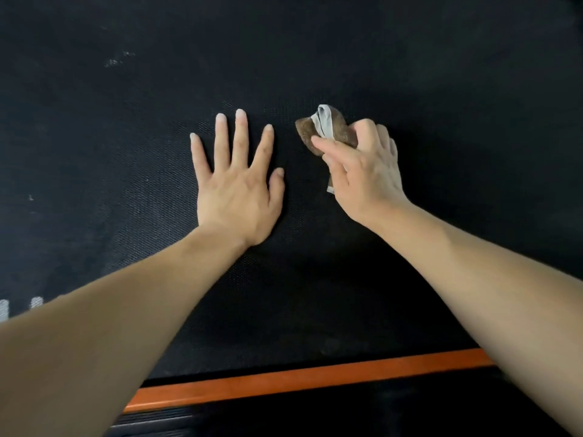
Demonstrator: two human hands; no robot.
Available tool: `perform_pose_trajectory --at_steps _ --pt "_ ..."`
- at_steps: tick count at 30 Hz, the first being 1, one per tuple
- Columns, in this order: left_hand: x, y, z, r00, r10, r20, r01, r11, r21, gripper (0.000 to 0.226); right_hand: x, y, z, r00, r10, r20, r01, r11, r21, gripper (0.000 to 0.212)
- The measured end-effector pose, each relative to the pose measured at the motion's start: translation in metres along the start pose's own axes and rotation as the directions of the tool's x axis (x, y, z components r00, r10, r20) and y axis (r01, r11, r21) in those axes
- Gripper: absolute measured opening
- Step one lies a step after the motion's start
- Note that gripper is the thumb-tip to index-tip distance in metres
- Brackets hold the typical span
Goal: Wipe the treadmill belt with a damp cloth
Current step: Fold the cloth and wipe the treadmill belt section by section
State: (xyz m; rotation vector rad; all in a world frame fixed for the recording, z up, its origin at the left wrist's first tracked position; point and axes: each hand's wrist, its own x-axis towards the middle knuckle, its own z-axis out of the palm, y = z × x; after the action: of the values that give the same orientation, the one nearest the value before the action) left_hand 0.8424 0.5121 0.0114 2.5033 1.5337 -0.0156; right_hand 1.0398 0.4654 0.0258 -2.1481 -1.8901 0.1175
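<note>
Cloth [324,126], brown with a pale strip across it, is bunched into a wad and gripped by the right hand [362,171]. The fingers curl over its far side, the thumb lies along its near side, and a pale corner hangs out below the palm. The cloth sits about mid-width on the black textured belt [441,89] and seems to be pressed to its surface, though the contact itself is hidden under the wad.

Left of the cloth, near it but apart, the left hand [236,187] rests flat on the belt. It is palm down with fingers straight and spread, holding nothing.

Far left of the cloth and beyond it, faint pale smudges [120,58] mark the belt. Far left and nearer than the cloth, two whitish printed marks [19,305] sit at the frame edge.

Nearer than the cloth and well apart from it, an orange strip [315,378] borders the belt. A black ribbed rail [347,414] runs just on its near side.
</note>
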Motion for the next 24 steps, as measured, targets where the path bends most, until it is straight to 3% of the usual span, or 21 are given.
perform_pose_trajectory --at_steps 10,12,14,16,17,19,21,22,24 --pt "-0.001 0.003 -0.002 1.0 -0.014 0.01 0.014 1.0 -0.013 0.063 0.007 0.022 -0.007 1.0 -0.023 0.02 0.024 0.999 -0.037 0.033" --pt "-0.001 0.003 -0.002 1.0 -0.015 0.001 0.015 1.0 -0.014 0.062 0.021 0.053 -0.015 0.99 0.13 -0.047 -0.133 0.989 -0.065 0.035" --pt "-0.001 0.006 -0.002 1.0 -0.019 0.004 0.019 1.0 -0.011 0.062 0.035 0.071 -0.02 0.925 0.367 -0.097 -0.372 0.927 -0.049 0.036" --pt "0.001 0.013 -0.002 1.0 -0.026 0.009 0.026 0.999 -0.022 0.062 0.033 0.054 -0.018 0.884 0.454 -0.111 -0.462 0.885 -0.055 0.036" --pt "0.001 0.015 -0.002 0.999 -0.036 0.005 0.037 0.999 -0.029 0.062 0.026 0.036 -0.013 0.912 0.397 -0.104 -0.404 0.913 -0.055 0.036" --pt "0.0 0.017 -0.002 0.999 -0.043 -0.012 0.043 0.998 -0.045 0.063 -0.003 -0.005 -0.006 0.988 0.148 -0.052 -0.148 0.989 0.003 0.035" --pt "-0.002 0.013 -0.001 1.0 -0.01 -0.027 0.009 0.999 -0.051 0.063 -0.026 -0.017 -0.004 0.998 -0.053 0.046 0.051 0.998 0.044 0.033" --pt "-0.003 0.01 -0.001 0.999 0.017 -0.033 -0.018 0.999 -0.051 0.063 -0.027 -0.009 -0.005 0.994 -0.081 0.071 0.078 0.996 0.043 0.032" --pt "-0.004 0.007 -0.001 0.998 0.053 -0.03 -0.055 0.998 -0.043 0.063 -0.021 0.016 -0.008 1.0 0.001 0.006 -0.001 1.0 0.017 0.03"
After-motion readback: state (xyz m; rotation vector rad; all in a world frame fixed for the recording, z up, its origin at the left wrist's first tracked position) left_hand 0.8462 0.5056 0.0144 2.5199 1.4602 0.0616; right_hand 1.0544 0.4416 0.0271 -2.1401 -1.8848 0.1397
